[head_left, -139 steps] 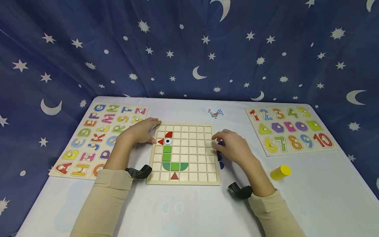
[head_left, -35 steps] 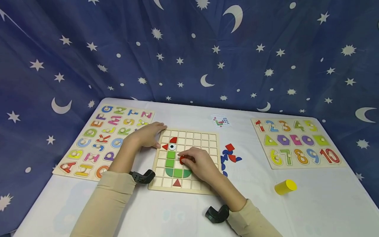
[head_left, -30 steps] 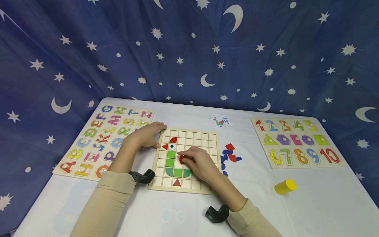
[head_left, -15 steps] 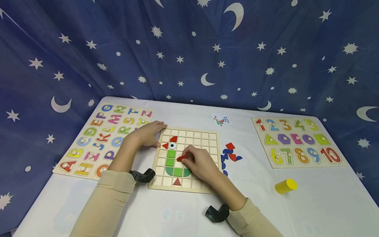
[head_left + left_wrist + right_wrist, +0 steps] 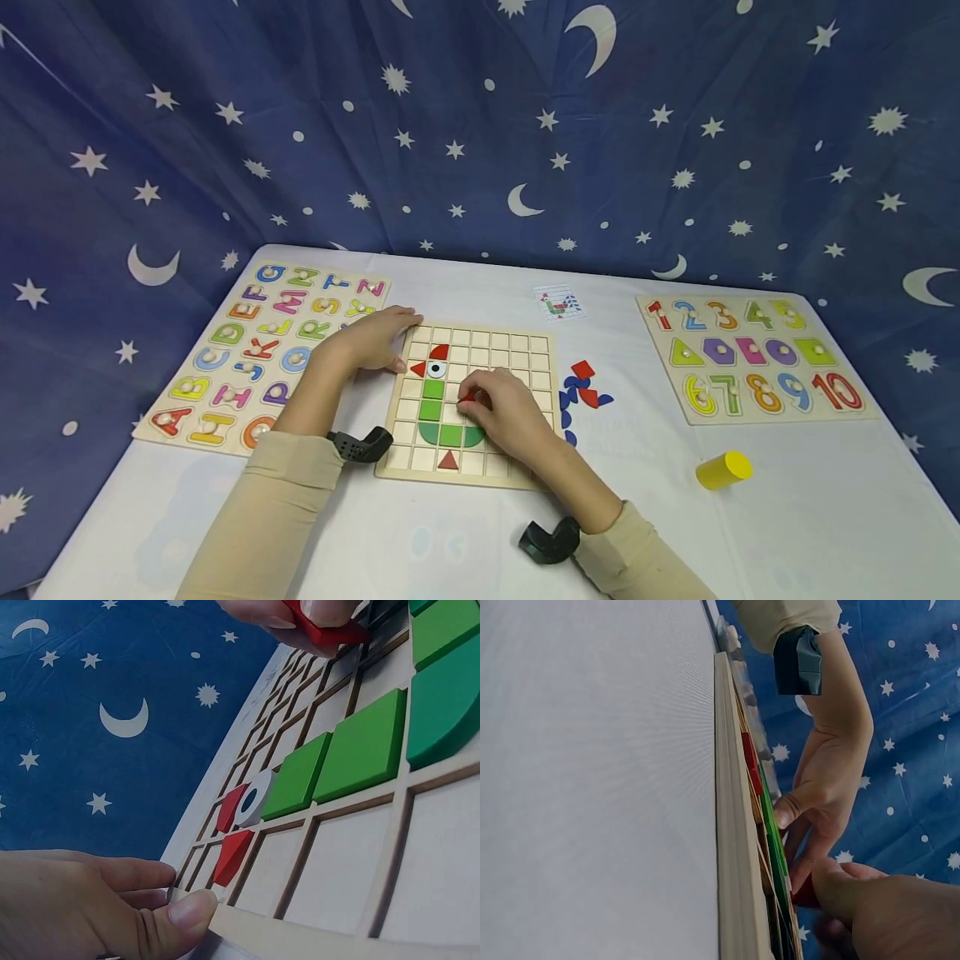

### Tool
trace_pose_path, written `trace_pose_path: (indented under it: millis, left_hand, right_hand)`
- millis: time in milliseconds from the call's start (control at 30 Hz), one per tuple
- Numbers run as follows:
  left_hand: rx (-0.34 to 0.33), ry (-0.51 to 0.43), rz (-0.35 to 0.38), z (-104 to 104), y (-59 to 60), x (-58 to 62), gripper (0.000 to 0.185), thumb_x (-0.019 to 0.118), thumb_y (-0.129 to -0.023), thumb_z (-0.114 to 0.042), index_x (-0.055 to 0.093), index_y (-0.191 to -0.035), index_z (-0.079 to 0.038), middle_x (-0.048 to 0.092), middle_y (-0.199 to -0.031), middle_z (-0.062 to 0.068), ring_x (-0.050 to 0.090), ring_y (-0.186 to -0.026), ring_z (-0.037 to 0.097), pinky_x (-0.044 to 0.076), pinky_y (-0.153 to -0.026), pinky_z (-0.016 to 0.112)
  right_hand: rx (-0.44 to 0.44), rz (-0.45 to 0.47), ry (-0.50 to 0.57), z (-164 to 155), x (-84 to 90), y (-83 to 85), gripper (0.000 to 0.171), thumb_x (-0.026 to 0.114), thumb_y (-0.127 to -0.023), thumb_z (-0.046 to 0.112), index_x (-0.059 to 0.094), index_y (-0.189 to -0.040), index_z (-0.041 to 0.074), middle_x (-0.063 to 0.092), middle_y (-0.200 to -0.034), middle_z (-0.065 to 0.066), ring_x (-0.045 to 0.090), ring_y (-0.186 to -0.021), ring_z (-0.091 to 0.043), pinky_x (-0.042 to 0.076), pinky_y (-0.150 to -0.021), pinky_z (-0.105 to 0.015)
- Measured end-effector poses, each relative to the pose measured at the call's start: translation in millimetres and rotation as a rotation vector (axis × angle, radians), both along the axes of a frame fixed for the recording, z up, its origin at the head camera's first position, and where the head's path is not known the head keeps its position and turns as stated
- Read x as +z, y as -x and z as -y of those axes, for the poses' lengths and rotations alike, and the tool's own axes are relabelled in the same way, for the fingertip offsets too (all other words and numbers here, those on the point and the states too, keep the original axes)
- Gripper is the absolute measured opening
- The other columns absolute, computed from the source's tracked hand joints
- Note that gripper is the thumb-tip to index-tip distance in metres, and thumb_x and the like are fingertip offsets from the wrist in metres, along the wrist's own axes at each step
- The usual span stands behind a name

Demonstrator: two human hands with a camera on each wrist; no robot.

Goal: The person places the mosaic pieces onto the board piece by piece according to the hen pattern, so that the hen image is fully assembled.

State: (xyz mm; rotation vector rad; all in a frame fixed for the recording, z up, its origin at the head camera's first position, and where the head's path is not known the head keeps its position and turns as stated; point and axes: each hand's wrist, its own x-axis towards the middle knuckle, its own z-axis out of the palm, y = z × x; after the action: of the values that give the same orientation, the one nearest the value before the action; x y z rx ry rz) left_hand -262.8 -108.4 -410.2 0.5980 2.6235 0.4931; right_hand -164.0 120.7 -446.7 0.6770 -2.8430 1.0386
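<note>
Red wooden piece [image 5: 467, 398], pinched in the curled fingertips of the right hand [image 5: 504, 410], held low over the grid board [image 5: 538, 400] at frame centre, right of the green squares [image 5: 432, 399]. Board also holds a green half-round [image 5: 450, 436], red triangles, an eye disc [image 5: 437, 369]. Left hand [image 5: 367, 339], fingers relaxed, thumb against the board's upper-left edge. Loose red and blue pieces [image 5: 581, 387] lie right of the board.

Letters on alphabet puzzle board [image 5: 225, 350], numerals 1–10 on number puzzle board [image 5: 855, 412]
</note>
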Motion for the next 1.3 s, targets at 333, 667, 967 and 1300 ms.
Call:
trace_pose_path:
  millis: [333,667,967,1300]
  left_hand:
    - [0.004,-0.002,-0.010,0.0,0.1,-1.5,0.080,0.076,-0.077,-0.014,0.037,-0.146,-0.007,0.027,-0.155,0.017,0.024,-0.143,0.037,0.022,-0.117,0.053]
    - [0.005,-0.001,-0.003,-0.9,-1.0,-0.2,0.079,0.076,-0.078,-0.014,0.036,-0.146,-0.007,0.027,-0.155,0.017,0.023,-0.143,0.038,0.022,-0.117,0.053]
    - [0.007,0.002,-0.004,-1.1,-1.3,1.1,0.080,0.076,-0.078,-0.014,0.036,-0.147,-0.007,0.027,-0.155,0.017,0.023,-0.143,0.036,0.022,-0.117,0.052]
    - [0.012,0.005,-0.002,-1.2,-1.1,0.2,0.080,0.076,-0.078,-0.015,0.036,-0.147,-0.008,0.026,-0.155,0.016,0.022,-0.144,0.037,0.021,-0.117,0.053]
  right_hand:
    - [0.001,0.026,0.082,1.0,-2.1,1.0,0.019,0.063,-0.091,0.013,0.068,-0.109,0.017,0.069,-0.093,0.006,0.058,-0.078,-0.005,0.052,-0.071,-0.021]
    - [-0.036,0.081,0.086,0.9,-1.1,-0.9,0.010,0.070,-0.086,0.021,0.074,-0.095,0.021,0.072,-0.089,0.010,0.056,-0.071,-0.003,0.049,-0.063,-0.017]
    - [-0.009,0.064,0.069,1.2,-2.4,-0.5,0.007,0.071,-0.085,0.017,0.074,-0.092,0.017,0.068,-0.087,0.009,0.056,-0.072,-0.002,0.050,-0.062,-0.015]
    - [0.035,0.039,-0.122,0.8,4.4,-2.9,0.017,0.068,-0.088,0.026,0.075,-0.100,0.017,0.064,-0.094,0.008,0.057,-0.081,-0.004,0.050,-0.072,-0.019]
